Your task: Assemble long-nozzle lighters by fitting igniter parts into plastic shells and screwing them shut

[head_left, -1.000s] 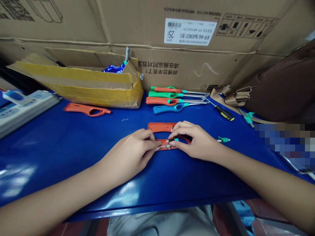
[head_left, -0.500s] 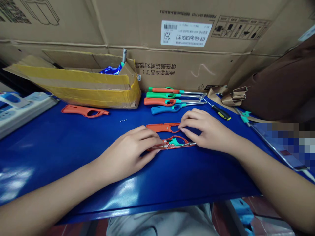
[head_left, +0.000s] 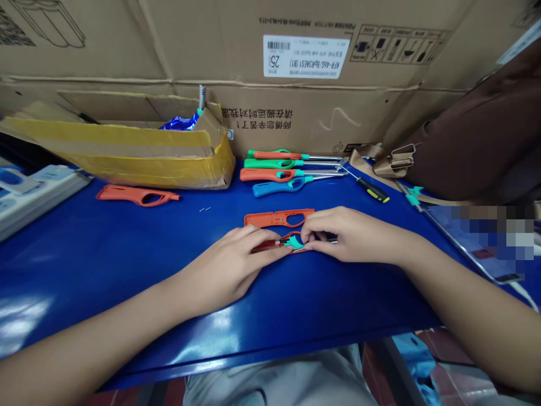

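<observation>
An opened orange gas lighter [head_left: 302,251] lies on the blue table, its insides showing around a teal trigger [head_left: 295,242]. My left hand [head_left: 236,260] grips its handle end, with thumb and fingers on the parts inside. My right hand [head_left: 332,232] pinches at the front of the lighter, by the trigger and the base of the metal tube; the fingertips partly hide what they hold. Just behind lies the loose orange half shell [head_left: 260,219], hollow side up.
Behind are several lighters, including a blue one [head_left: 274,188], and a screwdriver [head_left: 372,190]. An orange lighter casing [head_left: 135,195] and small screws [head_left: 205,210] lie leftward. A taped cardboard box [head_left: 169,169], power strip [head_left: 38,194] and phone [head_left: 465,242] surround the workspace.
My right hand has come down from the loose half shell to the opened lighter's front. My left fingers have slid slightly right, toward the trigger. The view has shifted a little.
</observation>
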Demonstrator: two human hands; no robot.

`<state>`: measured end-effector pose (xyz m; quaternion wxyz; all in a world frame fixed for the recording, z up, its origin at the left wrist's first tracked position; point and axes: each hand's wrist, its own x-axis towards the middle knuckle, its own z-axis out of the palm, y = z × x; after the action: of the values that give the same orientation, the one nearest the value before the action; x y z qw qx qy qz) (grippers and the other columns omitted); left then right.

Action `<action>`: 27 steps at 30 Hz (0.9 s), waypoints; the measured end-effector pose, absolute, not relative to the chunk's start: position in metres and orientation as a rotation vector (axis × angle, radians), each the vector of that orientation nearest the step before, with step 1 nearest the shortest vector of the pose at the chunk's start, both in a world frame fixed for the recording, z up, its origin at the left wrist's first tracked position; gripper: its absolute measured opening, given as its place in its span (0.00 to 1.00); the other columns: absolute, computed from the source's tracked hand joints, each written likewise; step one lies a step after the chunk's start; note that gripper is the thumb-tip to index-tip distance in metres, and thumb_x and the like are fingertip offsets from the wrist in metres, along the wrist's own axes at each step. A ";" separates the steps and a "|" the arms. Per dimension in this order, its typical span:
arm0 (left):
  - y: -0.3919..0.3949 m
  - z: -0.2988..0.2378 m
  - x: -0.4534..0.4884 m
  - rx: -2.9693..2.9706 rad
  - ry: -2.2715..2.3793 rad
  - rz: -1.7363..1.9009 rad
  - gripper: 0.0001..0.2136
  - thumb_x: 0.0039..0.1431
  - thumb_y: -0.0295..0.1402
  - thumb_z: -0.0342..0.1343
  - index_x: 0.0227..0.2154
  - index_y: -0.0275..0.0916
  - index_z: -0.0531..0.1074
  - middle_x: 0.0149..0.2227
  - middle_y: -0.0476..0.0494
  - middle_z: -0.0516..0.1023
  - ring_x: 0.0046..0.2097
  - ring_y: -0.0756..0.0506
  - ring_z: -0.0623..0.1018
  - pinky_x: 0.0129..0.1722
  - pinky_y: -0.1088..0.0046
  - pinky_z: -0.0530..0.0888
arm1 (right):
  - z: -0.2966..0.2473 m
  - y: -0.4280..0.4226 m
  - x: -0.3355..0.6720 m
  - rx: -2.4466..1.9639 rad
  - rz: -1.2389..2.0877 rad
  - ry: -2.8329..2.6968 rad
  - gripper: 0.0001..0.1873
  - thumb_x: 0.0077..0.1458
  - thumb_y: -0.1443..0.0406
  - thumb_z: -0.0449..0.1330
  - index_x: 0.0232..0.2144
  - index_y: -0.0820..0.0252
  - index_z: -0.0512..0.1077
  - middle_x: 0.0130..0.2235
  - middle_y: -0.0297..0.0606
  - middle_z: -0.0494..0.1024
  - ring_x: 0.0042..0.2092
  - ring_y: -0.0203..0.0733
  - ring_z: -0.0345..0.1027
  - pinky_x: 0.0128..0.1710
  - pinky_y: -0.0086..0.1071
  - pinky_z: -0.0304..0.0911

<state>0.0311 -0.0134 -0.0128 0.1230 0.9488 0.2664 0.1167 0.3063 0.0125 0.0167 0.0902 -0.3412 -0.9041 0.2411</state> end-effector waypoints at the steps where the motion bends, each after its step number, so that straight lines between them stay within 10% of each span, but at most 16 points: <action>1: -0.013 -0.013 0.032 2.780 0.779 0.331 0.24 0.69 0.24 0.47 0.65 0.47 0.65 0.60 0.38 0.71 0.57 0.38 0.72 0.55 0.55 0.73 | 0.016 0.013 0.306 -1.029 0.739 -2.670 0.06 0.59 0.72 0.61 0.35 0.58 0.76 0.35 0.33 0.79 0.33 0.35 0.69 0.32 0.28 0.60; 27: -0.016 -0.015 0.035 2.858 0.808 0.292 0.26 0.67 0.22 0.46 0.65 0.46 0.64 0.58 0.36 0.71 0.55 0.37 0.71 0.52 0.54 0.73 | 0.010 0.019 0.310 -1.004 0.618 -2.602 0.06 0.63 0.67 0.59 0.40 0.58 0.77 0.40 0.38 0.78 0.39 0.40 0.72 0.39 0.32 0.65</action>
<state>0.0350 -0.0156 -0.0145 0.0786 0.9547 0.2699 0.0975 0.3100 0.0188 0.0101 0.1420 -0.3480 -0.9016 0.2141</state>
